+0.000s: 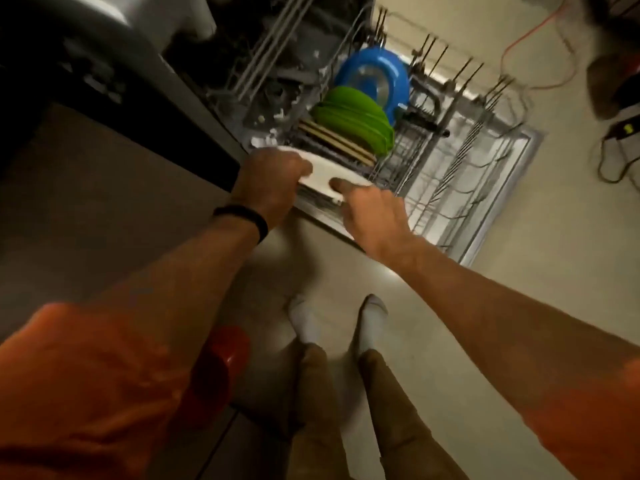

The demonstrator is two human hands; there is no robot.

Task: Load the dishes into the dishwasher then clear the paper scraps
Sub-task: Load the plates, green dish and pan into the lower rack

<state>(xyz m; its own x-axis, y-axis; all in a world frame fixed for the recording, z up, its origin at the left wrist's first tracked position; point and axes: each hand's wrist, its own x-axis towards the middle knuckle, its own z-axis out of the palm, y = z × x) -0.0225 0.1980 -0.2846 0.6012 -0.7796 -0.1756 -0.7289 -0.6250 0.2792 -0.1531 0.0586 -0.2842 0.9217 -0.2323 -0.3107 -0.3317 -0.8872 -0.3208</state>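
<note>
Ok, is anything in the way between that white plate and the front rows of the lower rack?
Nothing visible. The left hand and right hand hold the white plate over the near end of the lower rack; the tan plates, green plates and blue plate stand behind it. What lies right beneath it is hidden.

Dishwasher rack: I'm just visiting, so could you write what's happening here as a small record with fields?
view: head camera, looking down
rack: pulled out, partly filled
loaded: blue plate, green plates, tan plates, on edge in a row
white plate: at the row's near end, held by both hands
left hand: grips the plate's left edge
right hand: thumb on the plate's near face, other fingers hidden
stage: loading dishes; no paper scraps in sight
</note>
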